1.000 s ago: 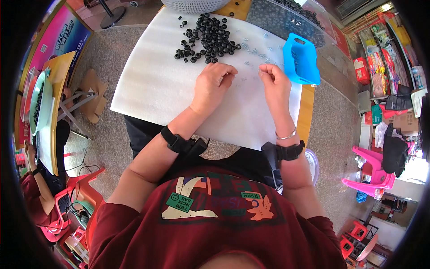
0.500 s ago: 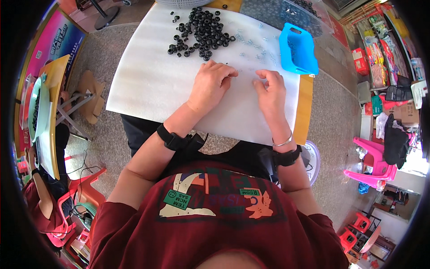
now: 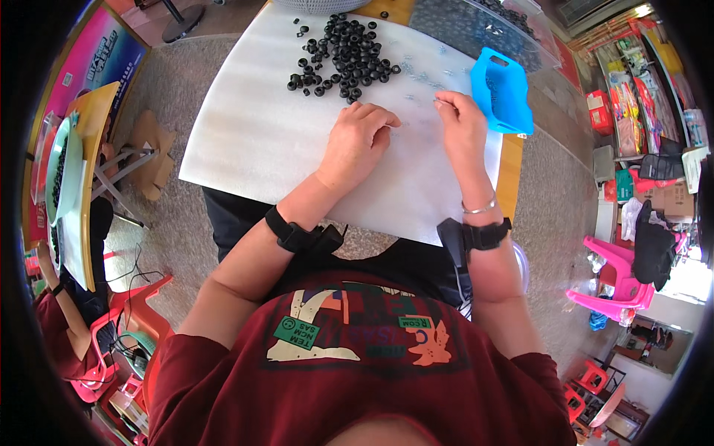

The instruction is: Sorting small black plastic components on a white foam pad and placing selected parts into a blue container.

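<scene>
Moving away from our left hand [image 3: 352,146], our right hand [image 3: 464,125] now nears the clear pieces [image 3: 425,76] at upper centre, putting them within reach; both hands' fingertips look together, on what we cannot tell.

"How's the light?"
"Bright; the sheet [image 3: 253,134] glows pale, and glare whites out the far right."
"Sharpness?"
"Fair. The clear bits [image 3: 421,77] look washed out, perhaps soft. Fisheye bows the sheet's edges, and the corners go black."
</scene>
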Motion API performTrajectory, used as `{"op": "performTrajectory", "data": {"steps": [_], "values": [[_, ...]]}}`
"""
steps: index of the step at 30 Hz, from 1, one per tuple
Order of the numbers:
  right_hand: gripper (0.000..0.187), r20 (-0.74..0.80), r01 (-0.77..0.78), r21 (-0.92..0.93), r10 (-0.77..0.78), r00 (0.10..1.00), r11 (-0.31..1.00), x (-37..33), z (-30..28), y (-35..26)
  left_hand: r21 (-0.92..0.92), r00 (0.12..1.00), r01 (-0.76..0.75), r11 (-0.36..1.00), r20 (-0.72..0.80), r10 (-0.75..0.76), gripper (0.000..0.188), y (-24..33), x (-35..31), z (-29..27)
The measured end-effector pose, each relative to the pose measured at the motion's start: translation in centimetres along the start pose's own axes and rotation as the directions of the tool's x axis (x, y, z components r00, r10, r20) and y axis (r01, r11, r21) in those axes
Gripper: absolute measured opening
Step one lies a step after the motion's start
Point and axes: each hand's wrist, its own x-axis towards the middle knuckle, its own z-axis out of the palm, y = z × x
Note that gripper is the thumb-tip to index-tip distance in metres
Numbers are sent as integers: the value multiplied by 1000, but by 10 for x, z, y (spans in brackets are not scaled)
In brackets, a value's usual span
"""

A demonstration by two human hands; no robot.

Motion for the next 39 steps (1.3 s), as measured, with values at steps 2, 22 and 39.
{"op": "performTrajectory", "data": {"steps": [2,22,39], "values": [[15,84,-165,192,152,985,967,-8,-10,-13,-14,999,38,999,-5,-38,15,1,0,-3],[11,61,-53,443,29,998,895,-51,13,-66,-777,886,435,455,281,-368,15,-6,5,-17],[11,219,-294,617,199,955,730,-54,11,-67,-760,876,469,450,334,-348,15,-3,6,-18]]}}
